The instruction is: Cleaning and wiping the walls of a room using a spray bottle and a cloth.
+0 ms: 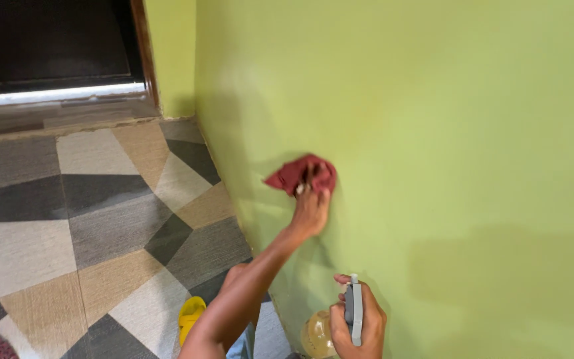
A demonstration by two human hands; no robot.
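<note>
Fingers (319, 197) of the left hand (310, 213) press a crumpled dark red cloth (303, 174) flat against the light green painted wall (433, 133), low down near the corner. Just below, the right hand (360, 329) wraps closed around the grey trigger head (354, 309) of a clear plastic spray bottle of yellowish liquid (317, 336), index finger curled over the top. A yellow slipper (191, 316) lies on the geometric grey, beige and white tiled floor (101, 219) beside the person's knee.
</note>
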